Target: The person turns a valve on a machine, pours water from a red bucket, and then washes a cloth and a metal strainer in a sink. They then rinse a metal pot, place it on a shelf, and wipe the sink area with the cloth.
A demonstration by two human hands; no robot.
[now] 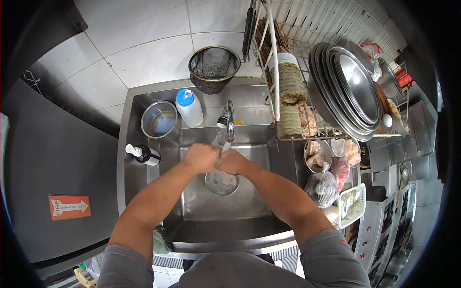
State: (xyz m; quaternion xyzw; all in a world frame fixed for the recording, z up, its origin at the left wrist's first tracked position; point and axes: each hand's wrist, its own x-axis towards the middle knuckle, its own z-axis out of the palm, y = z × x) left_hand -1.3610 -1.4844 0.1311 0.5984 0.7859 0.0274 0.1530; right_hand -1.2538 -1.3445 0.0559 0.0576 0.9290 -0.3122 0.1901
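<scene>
Under the running tap, my left hand and my right hand meet with their fingers curled in. Water pours down between them. Their backs face up, so whatever the fingers hold is hidden and I cannot tell what it is. Just below the hands, a round metal bowl with water in it rests in the steel sink, its far side covered by the hands.
Left of the tap stand a metal pot, a blue-capped white bottle and a dark pump bottle. A mesh strainer is behind. Stacked metal bowls fill the right rack, above bagged food and a white basket.
</scene>
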